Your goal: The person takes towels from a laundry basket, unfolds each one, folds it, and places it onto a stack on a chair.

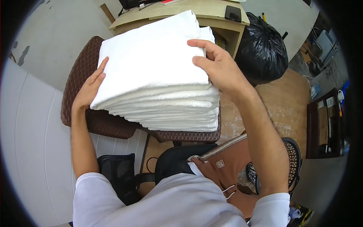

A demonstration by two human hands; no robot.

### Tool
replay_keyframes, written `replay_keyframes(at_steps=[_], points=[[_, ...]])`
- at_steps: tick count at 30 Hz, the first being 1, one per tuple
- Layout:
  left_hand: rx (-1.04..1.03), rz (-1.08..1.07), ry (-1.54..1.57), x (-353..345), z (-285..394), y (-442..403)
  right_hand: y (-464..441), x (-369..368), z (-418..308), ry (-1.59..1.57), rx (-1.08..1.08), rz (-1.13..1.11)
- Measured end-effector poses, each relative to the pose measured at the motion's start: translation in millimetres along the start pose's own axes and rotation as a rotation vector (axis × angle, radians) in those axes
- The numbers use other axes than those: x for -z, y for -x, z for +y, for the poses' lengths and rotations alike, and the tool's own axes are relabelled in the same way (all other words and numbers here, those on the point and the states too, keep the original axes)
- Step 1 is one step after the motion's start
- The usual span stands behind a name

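Towels, white and nubby, lie folded in a stack between the two grips, on a brown wicker-weave chair. The left grip is spread, fingers extended along the stack's left edge. The right grip sets a parted thumb and forefinger on the topmost fold; whether its hidden fingers clasp anything I cannot tell. Nearer the body than the right grip, rust-brown trousers bear a patch with a triangular emblem. Beyond both grips, a pale desk carries a black phone; right of the right grip bulges a glossy, crumpled plastic bag. Farther right, white labels are too small to read.
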State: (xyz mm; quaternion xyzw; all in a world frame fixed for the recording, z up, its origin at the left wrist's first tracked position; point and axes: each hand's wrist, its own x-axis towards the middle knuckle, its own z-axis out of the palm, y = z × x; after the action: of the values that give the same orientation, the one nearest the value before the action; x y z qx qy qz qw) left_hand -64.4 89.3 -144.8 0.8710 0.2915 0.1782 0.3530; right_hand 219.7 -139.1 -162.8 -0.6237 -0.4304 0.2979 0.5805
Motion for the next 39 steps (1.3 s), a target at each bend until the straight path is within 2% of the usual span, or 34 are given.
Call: replay_keyframes(at_steps=[5,9,11,13,16,18,20,21,22,24,25,28,30,32,34,35,39], points=[[0.054,-0.030,-0.003,11,10,-2,26,-10,-11,-0.049,0.081,0.042],[-0.143,0.061,-0.136,13,5,-5,63,19,-8,-0.123,0.067,0.045],[-0.140,0.071,-0.118,20,10,-4,98,43,6,-0.279,0.072,0.075],[-0.123,0.099,-0.106,22,23,-6,141,77,44,-0.214,-0.035,0.269],[-0.255,0.299,-0.491,11,43,-4,224,124,119,-0.300,-0.366,0.610],[-0.449,0.378,-0.536,2,71,-8,301,143,173,-0.299,-0.556,0.839],[-0.691,0.331,-0.387,-16,104,-11,381,152,221,-0.289,-0.684,1.008],[-0.775,0.225,-0.371,-45,127,-7,409,149,222,-0.210,-0.804,1.089],[-0.855,0.128,-0.371,-73,156,7,441,145,238,-0.201,-0.813,1.180],[-0.877,-0.130,-0.159,-139,170,32,485,140,253,-0.206,-0.850,1.288],[-0.970,-0.441,-0.026,-182,193,28,503,139,259,-0.230,-0.822,1.328],[-0.818,-0.809,0.031,-329,239,40,539,138,275,-0.257,-0.746,1.435],[-0.884,-0.920,-0.094,-420,231,41,550,149,285,-0.228,-0.736,1.472],[-0.827,-0.942,-0.150,-498,211,51,562,169,304,-0.158,-0.847,1.455],[-0.890,-0.851,-0.544,-538,230,70,574,192,341,-0.129,-0.978,1.425],[-0.916,-0.795,-0.741,-555,234,74,581,204,360,-0.011,-1.023,1.388],[-0.954,-0.656,-0.586,-596,218,64,594,248,422,0.381,-1.237,1.222]])
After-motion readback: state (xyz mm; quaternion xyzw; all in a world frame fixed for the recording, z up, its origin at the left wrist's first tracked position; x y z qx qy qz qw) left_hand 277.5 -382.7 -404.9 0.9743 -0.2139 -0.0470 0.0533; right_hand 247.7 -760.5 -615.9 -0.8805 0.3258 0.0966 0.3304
